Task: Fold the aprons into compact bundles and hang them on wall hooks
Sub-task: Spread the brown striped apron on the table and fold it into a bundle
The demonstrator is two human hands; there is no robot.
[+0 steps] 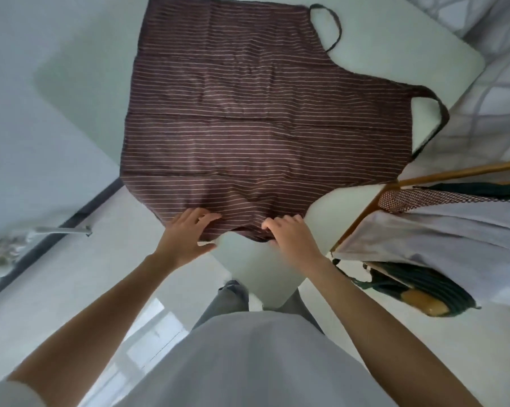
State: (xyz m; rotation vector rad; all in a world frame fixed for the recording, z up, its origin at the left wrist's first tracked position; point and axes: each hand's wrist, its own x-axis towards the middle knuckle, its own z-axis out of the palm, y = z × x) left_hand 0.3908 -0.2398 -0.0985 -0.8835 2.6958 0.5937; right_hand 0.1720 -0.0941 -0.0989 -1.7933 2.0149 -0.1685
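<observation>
A dark brown apron point(247, 113) with thin pale stripes lies spread flat on a white table point(394, 39). Its dark straps loop off the right side, one at the far end point(333, 22) and one hanging over the right table edge point(438, 113). My left hand point(186, 233) rests on the apron's near edge with fingers on top and the thumb below the hem. My right hand point(289, 236) holds the same near edge a little to the right, fingers curled over the cloth.
A wooden rack point(365, 210) at the right carries a red checked cloth point(424, 198), dark striped fabric point(418, 283) and a white garment. A grey bar point(62, 230) sticks out at the left. White floor lies below.
</observation>
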